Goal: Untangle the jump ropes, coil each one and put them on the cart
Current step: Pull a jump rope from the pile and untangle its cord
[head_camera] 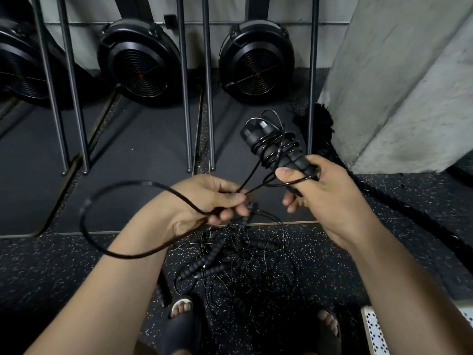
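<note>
My right hand (325,196) grips a pair of black jump rope handles (268,144), held together and pointing up and away, with thin black cord wound around them. My left hand (212,201) pinches the loose cord (122,254) of that rope; a wide loop of it curves out to the left and passes under my left forearm. On the speckled floor between my feet lies a tangled pile of jump ropes (230,262) with several ribbed black handles and thin wire cords. No cart is recognisable in view.
Two black fan-wheel machines (139,62) (256,60) stand against the far wall behind vertical metal posts (208,98). A concrete pillar (399,80) rises at right, with a thick black battle rope (384,196) along its base. A white perforated object (376,331) sits at the bottom right.
</note>
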Motion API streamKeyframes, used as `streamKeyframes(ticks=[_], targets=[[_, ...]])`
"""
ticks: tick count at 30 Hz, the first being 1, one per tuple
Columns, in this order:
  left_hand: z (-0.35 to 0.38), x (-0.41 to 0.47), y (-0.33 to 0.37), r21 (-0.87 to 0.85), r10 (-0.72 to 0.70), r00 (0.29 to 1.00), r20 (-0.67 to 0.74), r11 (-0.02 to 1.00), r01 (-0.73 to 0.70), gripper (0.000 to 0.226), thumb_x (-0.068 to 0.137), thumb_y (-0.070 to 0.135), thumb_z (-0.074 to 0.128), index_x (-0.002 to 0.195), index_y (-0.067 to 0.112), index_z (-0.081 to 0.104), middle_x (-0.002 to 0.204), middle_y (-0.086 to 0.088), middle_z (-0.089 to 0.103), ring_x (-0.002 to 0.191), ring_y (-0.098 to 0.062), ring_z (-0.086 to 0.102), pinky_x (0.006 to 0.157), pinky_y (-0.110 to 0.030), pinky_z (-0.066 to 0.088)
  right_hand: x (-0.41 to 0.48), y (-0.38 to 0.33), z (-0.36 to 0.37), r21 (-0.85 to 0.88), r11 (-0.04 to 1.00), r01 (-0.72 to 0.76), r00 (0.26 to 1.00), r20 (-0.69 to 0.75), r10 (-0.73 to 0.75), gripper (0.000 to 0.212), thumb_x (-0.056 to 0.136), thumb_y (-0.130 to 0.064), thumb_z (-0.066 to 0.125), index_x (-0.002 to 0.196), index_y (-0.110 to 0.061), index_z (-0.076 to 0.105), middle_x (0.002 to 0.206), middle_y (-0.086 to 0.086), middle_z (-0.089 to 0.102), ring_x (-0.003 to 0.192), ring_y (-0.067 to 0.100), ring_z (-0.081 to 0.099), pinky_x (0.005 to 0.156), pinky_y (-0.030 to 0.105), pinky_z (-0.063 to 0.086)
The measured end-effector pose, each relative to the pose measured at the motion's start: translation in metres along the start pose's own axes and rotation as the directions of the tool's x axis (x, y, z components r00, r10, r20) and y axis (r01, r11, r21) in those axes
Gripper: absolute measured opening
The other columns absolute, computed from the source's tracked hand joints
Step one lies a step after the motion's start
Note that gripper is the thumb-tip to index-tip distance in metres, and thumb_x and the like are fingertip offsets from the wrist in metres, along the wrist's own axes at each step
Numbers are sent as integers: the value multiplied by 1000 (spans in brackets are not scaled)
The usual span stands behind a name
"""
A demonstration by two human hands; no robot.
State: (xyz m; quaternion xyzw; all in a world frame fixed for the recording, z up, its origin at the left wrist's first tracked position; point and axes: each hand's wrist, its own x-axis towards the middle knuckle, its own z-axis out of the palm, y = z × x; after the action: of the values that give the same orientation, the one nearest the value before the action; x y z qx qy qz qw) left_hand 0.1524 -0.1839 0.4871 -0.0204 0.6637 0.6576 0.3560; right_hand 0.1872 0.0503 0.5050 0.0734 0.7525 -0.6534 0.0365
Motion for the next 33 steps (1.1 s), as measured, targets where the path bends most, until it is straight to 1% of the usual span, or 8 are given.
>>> streamKeyframes(ticks=[6, 10, 14, 19, 22, 27, 29, 33], targets=[[-22, 15, -16, 332, 87, 947, -309, 943, 21, 17, 108, 17, 60, 104, 13, 76, 63, 3, 61, 39, -5, 36, 37, -18, 25, -5, -13, -10, 359, 921, -151, 974, 212, 78, 28, 96, -25, 71, 110, -3, 61, 84, 9, 60, 67, 18, 63, 55, 24, 53], [-41, 24, -24, 581, 229, 884, -408, 812, 58, 22, 107, 29, 64, 93, 28, 81, 60, 7, 63, 47, -12, 45, 55, -28, 36, -8, -15, -13, 363, 912, -189, 954, 289, 83, 27, 101, -22, 66, 115, 1, 63, 82, 8, 61, 68, 17, 61, 54, 23, 52], [-57, 26, -26, 602, 298, 763, -573, 785, 145, 25, 108, 24, 59, 92, 25, 79, 66, 5, 65, 42, -3, 49, 46, -19, 36, -13, -16, -17, 269, 945, -184, 942, 324, 91, 48, 96, -22, 69, 130, 11, 63, 87, 10, 58, 69, 17, 61, 55, 23, 52], [-47, 38, -35, 703, 181, 868, -463, 671, 236, 21, 109, 31, 58, 99, 34, 76, 88, 1, 73, 77, -19, 67, 72, -31, 49, -19, -18, -7, 390, 900, -194, 917, 399, 25, 54, 99, -24, 64, 131, 18, 55, 85, 9, 58, 69, 16, 57, 56, 22, 50], [-32, 41, -37, 728, 143, 906, -397, 651, 216, 21, 111, 31, 54, 113, 30, 76, 104, 0, 76, 89, -19, 70, 81, -30, 52, -16, -21, -6, 510, 842, -176, 943, 333, -5, 44, 99, -28, 64, 127, 6, 63, 85, 8, 59, 68, 14, 57, 56, 20, 49], [-10, 41, -52, 857, -11, 974, -225, 473, 203, 22, 105, 10, 55, 102, 20, 75, 78, 15, 67, 85, -17, 69, 57, -12, 44, -3, -23, -24, 653, 752, -90, 991, 133, 4, 32, 102, -31, 63, 120, -5, 63, 85, 4, 58, 68, 10, 56, 58, 19, 49], [-3, 40, -52, 889, -130, 979, -157, 414, 198, 21, 105, 7, 57, 108, 17, 75, 90, 9, 73, 93, -19, 71, 49, -7, 37, 0, -21, -29, 649, 755, -94, 994, 103, 35, 34, 104, -30, 63, 126, -5, 59, 85, 4, 56, 68, 10, 57, 58, 20, 49], [4, 34, -48, 879, -118, 980, -161, 435, 197, 20, 105, 27, 61, 119, 16, 70, 109, 4, 70, 104, -25, 67, 64, -23, 41, -2, -19, -29, 587, 791, -172, 982, 167, 89, 32, 100, -29, 65, 122, -5, 64, 82, 3, 57, 67, 10, 57, 57, 19, 50]])
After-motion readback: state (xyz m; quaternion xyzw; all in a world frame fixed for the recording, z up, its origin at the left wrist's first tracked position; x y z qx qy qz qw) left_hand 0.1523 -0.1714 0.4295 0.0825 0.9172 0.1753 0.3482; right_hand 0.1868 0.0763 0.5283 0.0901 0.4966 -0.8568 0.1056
